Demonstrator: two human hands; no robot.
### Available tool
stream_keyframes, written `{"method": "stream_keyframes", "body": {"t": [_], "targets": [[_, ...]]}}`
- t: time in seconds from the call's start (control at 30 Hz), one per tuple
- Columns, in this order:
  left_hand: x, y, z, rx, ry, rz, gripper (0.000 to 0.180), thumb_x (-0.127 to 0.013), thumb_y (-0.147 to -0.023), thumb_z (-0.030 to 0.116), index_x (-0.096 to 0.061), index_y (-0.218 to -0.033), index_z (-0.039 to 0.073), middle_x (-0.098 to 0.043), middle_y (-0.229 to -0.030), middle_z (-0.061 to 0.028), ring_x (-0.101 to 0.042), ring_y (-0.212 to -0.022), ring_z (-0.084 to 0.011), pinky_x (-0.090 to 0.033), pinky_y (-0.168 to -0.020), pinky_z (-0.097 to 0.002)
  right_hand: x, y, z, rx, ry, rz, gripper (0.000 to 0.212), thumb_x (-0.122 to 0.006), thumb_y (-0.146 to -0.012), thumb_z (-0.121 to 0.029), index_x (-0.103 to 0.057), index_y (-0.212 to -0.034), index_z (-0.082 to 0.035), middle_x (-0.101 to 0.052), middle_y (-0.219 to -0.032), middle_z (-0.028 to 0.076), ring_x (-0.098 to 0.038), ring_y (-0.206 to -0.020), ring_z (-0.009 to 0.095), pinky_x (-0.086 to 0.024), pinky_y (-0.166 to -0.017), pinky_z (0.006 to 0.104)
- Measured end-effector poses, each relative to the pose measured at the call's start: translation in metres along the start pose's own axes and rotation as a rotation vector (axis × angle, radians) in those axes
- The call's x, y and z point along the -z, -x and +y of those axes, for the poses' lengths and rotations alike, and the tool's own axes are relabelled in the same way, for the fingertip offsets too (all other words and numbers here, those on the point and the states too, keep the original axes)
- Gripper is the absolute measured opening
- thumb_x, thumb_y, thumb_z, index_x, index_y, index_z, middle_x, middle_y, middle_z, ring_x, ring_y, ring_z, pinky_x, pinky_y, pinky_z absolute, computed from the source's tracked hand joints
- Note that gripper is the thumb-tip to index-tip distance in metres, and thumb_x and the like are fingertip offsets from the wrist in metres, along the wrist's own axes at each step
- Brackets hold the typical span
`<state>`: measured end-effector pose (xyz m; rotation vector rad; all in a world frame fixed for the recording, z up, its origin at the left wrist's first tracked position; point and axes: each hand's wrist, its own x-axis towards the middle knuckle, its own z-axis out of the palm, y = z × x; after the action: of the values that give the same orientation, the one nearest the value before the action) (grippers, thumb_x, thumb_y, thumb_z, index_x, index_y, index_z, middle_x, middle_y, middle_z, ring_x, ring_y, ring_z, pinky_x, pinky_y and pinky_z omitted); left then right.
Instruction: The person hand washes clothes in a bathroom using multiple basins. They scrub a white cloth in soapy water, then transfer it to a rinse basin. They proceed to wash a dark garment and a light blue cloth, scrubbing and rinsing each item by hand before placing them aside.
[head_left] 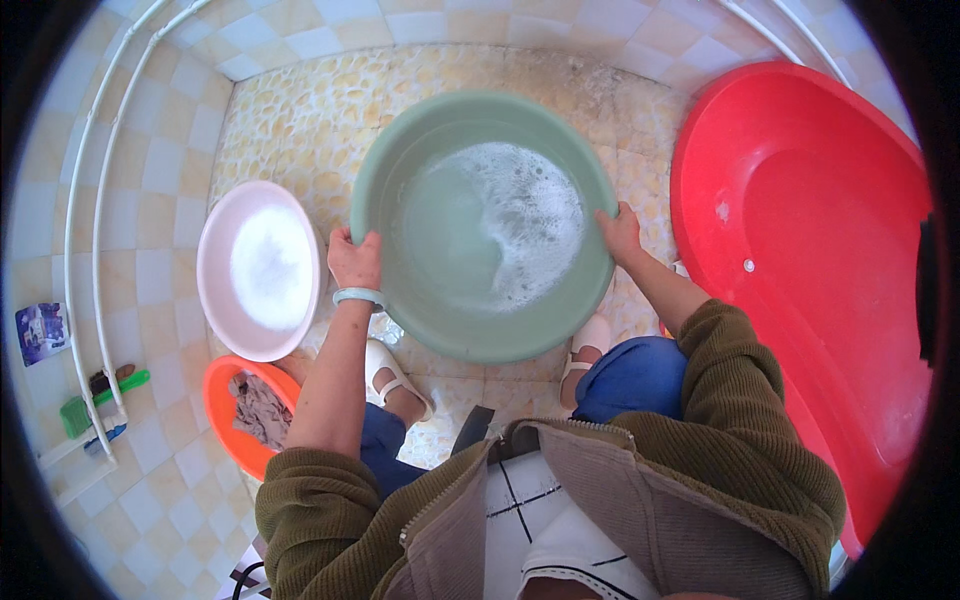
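Note:
A large round green basin (480,345) stands in front of me on the floor. Cloudy water fills its bottom, with white foam (535,215) gathered toward the right side. My left hand (356,262) grips the basin's left rim, a pale bangle around that wrist. On the opposite side, my right hand (620,232) is closed over the right rim. The undersides of both grips are hidden by the rim. Left of the green basin sits a pale pink basin (212,270) with a white, foamy-looking content.
An orange basin (218,415) holding a greyish cloth (262,410) is at the lower left. A big red tub (800,240) takes up the right side. White pipes (97,250) and brushes (100,400) line the left tiled wall. My feet flank the green basin's near side.

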<state>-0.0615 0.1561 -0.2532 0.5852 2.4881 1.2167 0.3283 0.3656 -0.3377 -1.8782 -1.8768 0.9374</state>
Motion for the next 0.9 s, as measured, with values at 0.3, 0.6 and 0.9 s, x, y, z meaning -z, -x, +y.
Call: {"method": "stream_keyframes", "body": {"t": [0.3,0.6,0.9], "targets": [[-0.009,-0.025,-0.009,0.073,0.143,-0.047,0.034,-0.067,-0.072,0.019,-0.057,-0.094,-0.006,-0.064,-0.084,-0.017,-0.061,-0.074,-0.0242,-0.049,-0.073,-0.0353,0.072,-0.036,-0.08,0.06,-0.007,-0.05,0.043,-0.066,-0.077,-0.028,-0.057,-0.103,0.005,-0.065,-0.092,0.023,-0.065,-0.085,0.033,-0.05,-0.077,0.0398],[0.004,-0.016,-0.013,0.14,0.027,-0.088,0.041,-0.068,-0.07,0.024,-0.061,-0.095,-0.007,-0.065,-0.082,-0.0168,-0.062,-0.074,-0.0243,-0.05,-0.072,-0.035,0.06,-0.028,-0.064,0.034,0.062,-0.142,0.043,-0.065,-0.079,-0.028,-0.057,-0.106,0.005,-0.064,-0.099,0.024,-0.064,-0.091,0.032,-0.049,-0.08,0.0397],[0.044,-0.026,-0.028,0.071,-0.081,-0.018,0.042,-0.066,-0.071,0.025,-0.059,-0.098,-0.007,-0.064,-0.089,-0.0234,-0.063,-0.085,-0.0323,-0.049,-0.08,-0.0392,0.021,-0.003,-0.084,0.121,-0.148,-0.142,0.035,-0.063,-0.08,-0.021,-0.058,-0.1,0.006,-0.065,-0.086,0.017,-0.064,-0.077,0.022,-0.051,-0.07,0.0352]]}}
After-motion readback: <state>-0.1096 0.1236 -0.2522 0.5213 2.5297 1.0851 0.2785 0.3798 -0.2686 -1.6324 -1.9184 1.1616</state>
